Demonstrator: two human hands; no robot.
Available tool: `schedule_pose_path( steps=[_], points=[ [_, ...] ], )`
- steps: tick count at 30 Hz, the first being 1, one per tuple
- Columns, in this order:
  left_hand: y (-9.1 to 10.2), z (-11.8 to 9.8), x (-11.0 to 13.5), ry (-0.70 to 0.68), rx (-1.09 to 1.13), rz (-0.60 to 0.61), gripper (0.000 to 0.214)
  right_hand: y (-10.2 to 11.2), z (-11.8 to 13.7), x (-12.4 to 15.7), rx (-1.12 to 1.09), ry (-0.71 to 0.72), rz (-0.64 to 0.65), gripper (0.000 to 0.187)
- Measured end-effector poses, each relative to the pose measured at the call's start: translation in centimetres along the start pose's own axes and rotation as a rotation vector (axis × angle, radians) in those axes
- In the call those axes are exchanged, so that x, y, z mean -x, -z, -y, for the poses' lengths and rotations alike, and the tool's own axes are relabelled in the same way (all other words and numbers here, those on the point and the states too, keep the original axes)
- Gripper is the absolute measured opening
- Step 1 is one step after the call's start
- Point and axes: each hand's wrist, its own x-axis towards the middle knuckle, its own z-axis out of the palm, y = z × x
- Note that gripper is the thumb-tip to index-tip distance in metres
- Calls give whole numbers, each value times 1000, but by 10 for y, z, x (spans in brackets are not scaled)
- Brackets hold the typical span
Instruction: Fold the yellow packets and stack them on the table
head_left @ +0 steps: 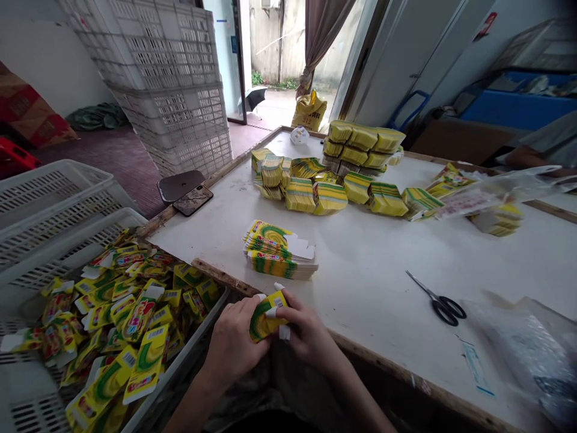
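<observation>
Between my two hands, just over the near edge of the table, is a small yellow and green printed carton [264, 325]. My left hand [234, 337] wraps round its left side, fingers closed. My right hand [302, 322] grips the right side, with white coverings on some fingertips. A white flap of the carton shows near the right fingers. Just beyond my hands, a stack of flat cartons [282, 251] with white flaps lies on the white table [360, 264]. The palms and the carton's underside are hidden.
A white crate [180, 367] full of cartons stands at the left. Bundled cartons [315, 195] line the table's far side. Scissors [439, 300] and clear plastic bags [523, 349] lie right; a phone [193, 199] rests at the far left edge. Another person's arm [532, 153] shows far right.
</observation>
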Motion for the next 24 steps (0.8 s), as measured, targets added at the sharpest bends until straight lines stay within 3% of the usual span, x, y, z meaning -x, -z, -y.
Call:
schedule_pose_path(
  steps=[2, 4, 6, 8, 10, 12, 15, 17, 20, 24],
  points=[
    [-3, 3, 3, 92, 178, -62, 50, -11, 1, -4, -10, 35, -62, 47],
    [-3, 9, 4, 236, 500, -203, 53, -13, 4, -15, 12, 69, -139, 61],
    [1, 17, 1, 424, 899, -439, 44, -5, 8, -34, 72, 82, -244, 59],
    [7, 24, -3, 647, 1268, -648, 34, 10, 8, -58, 188, 51, -341, 44],
    [12, 29, -7, 857, 1530, -636, 34, 23, 4, -82, 317, -36, -384, 35],
    [12, 29, -6, 972, 1644, -451, 33, 31, -4, -102, 389, -108, -391, 36],
    [1, 22, 2, 990, 1641, -187, 27, 33, -16, -120, 453, -183, -340, 40],
    [-8, 17, 7, 975, 1567, -116, 26, 31, -21, -124, 479, -207, -299, 41],
    [-15, 14, 8, 877, 1422, -139, 32, 31, -21, -121, 487, -208, -296, 46],
    [3, 3, 6, 610, 1233, -365, 28, 39, 7, -106, 432, -167, -378, 38]
  ],
)
